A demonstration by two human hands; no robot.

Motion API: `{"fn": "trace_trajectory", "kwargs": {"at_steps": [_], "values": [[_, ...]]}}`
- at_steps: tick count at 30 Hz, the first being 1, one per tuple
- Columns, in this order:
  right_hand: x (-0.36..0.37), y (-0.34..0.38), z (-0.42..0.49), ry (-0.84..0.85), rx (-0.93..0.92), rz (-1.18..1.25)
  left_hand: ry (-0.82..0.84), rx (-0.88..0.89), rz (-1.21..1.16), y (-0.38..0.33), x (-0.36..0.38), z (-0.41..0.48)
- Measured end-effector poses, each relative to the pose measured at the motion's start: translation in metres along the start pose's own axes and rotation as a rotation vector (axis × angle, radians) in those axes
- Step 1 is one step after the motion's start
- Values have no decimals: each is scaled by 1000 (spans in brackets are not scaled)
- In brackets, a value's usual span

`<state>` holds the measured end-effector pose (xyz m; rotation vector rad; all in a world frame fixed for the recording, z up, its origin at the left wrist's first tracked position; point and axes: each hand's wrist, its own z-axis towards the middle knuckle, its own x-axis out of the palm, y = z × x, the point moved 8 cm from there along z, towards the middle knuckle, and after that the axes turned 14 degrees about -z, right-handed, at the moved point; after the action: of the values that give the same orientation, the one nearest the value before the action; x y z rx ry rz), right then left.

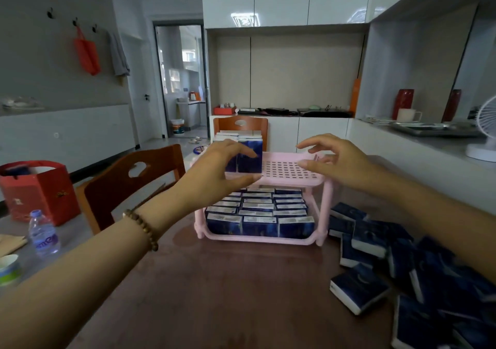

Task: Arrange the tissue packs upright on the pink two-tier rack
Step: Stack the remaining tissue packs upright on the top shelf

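Note:
The pink two-tier rack (284,170) stands on the brown table. Its lower tier is filled with several upright dark blue tissue packs (259,225). On the left end of the upper tier stand a few upright packs (249,151). My left hand (220,169) is at these packs, its fingers and thumb curved around the front pack, which it appears to hold. My right hand (341,161) hovers open above the bare right part of the upper tier, holding nothing. A loose pile of tissue packs (402,263) lies on the table to the right.
A wooden chair (128,185) stands at the table's left, another (241,127) behind the rack. A red gift bag (40,187), a water bottle (43,234) and a paper cup (8,269) sit at the left. A counter with a white fan (483,131) runs along the right.

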<state>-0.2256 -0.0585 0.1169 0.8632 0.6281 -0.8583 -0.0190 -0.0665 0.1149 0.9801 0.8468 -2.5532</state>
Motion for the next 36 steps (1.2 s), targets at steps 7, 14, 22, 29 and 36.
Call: {"fn": "trace_trajectory", "kwargs": {"at_steps": [7, 14, 22, 29, 36], "values": [[-12, -5, -74, 24, -9, 0, 90, 3, -73, -27, 45, -29], [2, -59, -138, 186, 189, 33, 185, 22, -214, -57, 116, -45], [4, -99, -192, 286, 277, -37, 341, -219, -370, -59, 208, -59], [5, -97, -214, 402, 305, -22, 317, -298, -413, -52, 237, -65], [14, -95, -226, 610, 277, -292, 441, -318, -575, -60, 235, -73]]}}
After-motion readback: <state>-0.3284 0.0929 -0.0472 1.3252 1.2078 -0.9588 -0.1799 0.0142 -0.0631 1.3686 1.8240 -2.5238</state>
